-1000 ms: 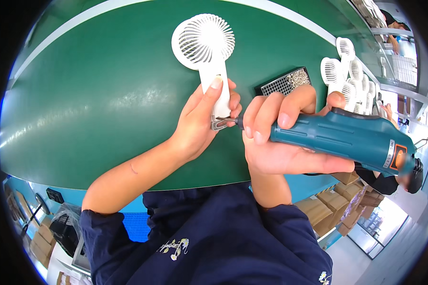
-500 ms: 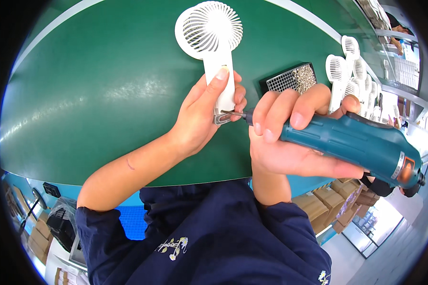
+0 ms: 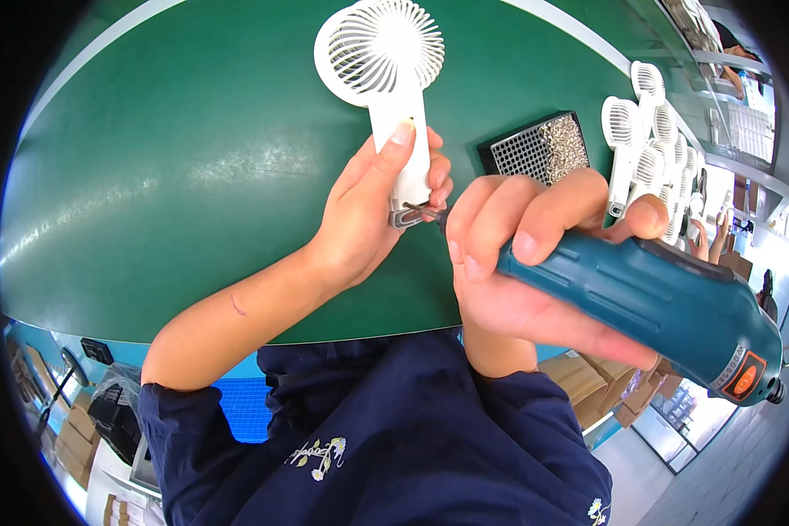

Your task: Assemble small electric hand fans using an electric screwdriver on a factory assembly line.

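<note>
My left hand [image 3: 364, 197] is closed around the handle of a white handheld fan [image 3: 384, 57], its thumb lying along the front. The fan's round slatted head points away from me over the green table. A small grey loop-shaped piece [image 3: 406, 216] sits at the handle's lower end. My right hand [image 3: 526, 263] grips a teal electric screwdriver [image 3: 640, 294], tilted with its back end low and to the right. Its thin bit [image 3: 425, 210] reaches the lower end of the fan's handle; whether a screw is there is too small to tell.
Beyond my right hand stands a black screw tray [image 3: 535, 147], with a grid of holes and a heap of small screws. Several white fans [image 3: 622, 131] are grouped at the right of the green table [image 3: 193, 202]. Cardboard boxes [image 3: 579, 386] lie below its edge. Another person's hands [image 3: 710, 241] show at far right.
The screwdriver's back end has swung lower and my right hand has shifted slightly left. The fan and left hand have moved a little left. Another person's hands have appeared at far right.
</note>
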A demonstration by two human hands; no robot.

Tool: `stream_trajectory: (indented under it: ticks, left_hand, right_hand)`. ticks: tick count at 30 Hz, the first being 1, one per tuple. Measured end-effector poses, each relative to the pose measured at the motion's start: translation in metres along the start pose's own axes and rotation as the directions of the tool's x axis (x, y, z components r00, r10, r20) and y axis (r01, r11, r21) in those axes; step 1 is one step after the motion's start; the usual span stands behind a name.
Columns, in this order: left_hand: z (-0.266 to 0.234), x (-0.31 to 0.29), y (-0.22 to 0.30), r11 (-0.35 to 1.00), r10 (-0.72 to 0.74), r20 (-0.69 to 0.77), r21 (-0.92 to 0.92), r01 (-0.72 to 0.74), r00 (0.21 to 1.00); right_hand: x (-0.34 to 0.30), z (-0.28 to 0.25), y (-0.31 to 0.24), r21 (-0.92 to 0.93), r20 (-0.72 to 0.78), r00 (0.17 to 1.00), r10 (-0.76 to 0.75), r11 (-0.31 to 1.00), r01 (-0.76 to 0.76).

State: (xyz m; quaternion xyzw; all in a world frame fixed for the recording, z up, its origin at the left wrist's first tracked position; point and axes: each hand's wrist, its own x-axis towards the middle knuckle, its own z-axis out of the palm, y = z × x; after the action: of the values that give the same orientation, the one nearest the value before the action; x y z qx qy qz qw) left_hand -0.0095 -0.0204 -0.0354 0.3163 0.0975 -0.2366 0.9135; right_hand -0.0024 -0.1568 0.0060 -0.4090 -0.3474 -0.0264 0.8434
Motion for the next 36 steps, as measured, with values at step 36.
stream_trajectory:
  ticks: [36]
  left_hand:
    - [-0.003,0.005,-0.002,0.998,0.027,0.08,-0.065,-0.022,0.996]
  right_hand:
    - [-0.023,0.01,-0.015,-0.01,-0.343,0.932,-0.119,0.992,0.123]
